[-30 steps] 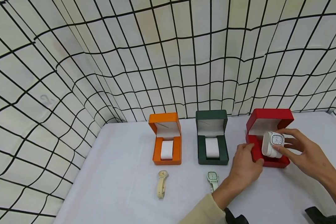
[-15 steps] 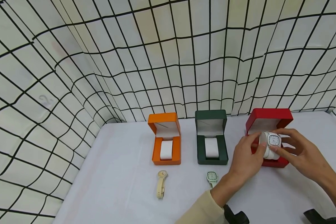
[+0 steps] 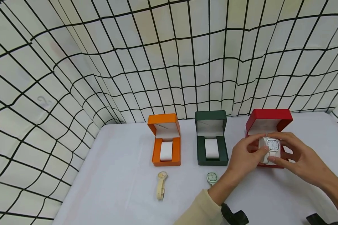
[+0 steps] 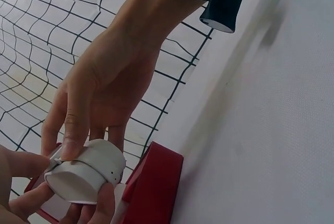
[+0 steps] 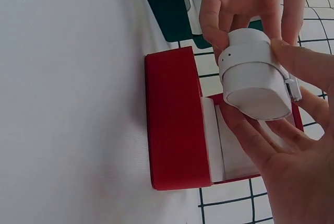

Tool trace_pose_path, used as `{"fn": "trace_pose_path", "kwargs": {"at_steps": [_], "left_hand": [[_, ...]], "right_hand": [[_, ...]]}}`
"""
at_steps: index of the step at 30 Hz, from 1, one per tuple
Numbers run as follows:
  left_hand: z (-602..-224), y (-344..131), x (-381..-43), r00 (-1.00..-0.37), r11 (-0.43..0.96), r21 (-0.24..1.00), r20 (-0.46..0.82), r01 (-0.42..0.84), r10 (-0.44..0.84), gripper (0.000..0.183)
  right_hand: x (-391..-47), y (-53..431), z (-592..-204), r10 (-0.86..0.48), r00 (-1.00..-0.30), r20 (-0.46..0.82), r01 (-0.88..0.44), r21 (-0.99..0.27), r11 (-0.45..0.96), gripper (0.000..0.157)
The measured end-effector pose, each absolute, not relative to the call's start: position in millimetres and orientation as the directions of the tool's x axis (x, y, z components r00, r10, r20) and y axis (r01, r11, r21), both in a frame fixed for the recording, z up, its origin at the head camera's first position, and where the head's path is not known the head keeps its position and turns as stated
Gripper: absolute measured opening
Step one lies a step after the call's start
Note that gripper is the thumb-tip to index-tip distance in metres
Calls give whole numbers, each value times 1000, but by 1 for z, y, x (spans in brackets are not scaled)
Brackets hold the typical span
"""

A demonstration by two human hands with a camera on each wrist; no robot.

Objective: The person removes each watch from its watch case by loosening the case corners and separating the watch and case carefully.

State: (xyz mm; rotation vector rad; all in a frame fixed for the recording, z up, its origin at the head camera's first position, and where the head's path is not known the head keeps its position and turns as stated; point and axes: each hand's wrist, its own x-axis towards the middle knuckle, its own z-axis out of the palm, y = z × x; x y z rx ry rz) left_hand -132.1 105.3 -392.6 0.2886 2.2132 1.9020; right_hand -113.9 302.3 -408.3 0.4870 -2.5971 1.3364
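A white watch (image 3: 273, 144) with a square face is strapped around a white cushion (image 5: 258, 101). My right hand (image 3: 301, 153) grips it from the right, thumb along its lower side and fingers at its top. From the left, my left hand (image 3: 243, 156) holds the same watch and cushion, its thumb close to the watch face. Both hands are over the open red watch box (image 3: 270, 114), whose lower part is mostly hidden behind them. In the right wrist view the strap (image 5: 245, 59) circles the cushion, with a metal buckle (image 5: 294, 89) at one side.
Left of the red box stand an open green box (image 3: 211, 115) and an open orange box (image 3: 161, 118), each with a white cushion inside. A cream watch (image 3: 161, 186) and a pale green watch (image 3: 212, 177) lie in front. Black netting (image 3: 183, 65) borders the white table (image 3: 115, 175).
My left hand has left the red box's side and taken hold of the watch and cushion. These have shifted slightly left and toward me, with my right hand still gripping them.
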Motion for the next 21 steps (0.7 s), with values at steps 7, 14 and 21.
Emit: {"fn": "trace_pose_path", "kwargs": {"at_steps": [7,14,21], "left_hand": [[-394,102,-133,-954,87,994,-82,-59,288,32],[-394,102,-134,-957,38,996,-90,-83,275,30],[-394,103,-134,-960,15,993,-114,-114,257,30]], "right_hand": [[-110,299,-411,-212,-949,233,-313,-778,545,79],[-108,296,-413,-181,-951,252,-310,-776,550,77],[-106,296,-411,-173,-945,278,-328,-784,528,76]]}}
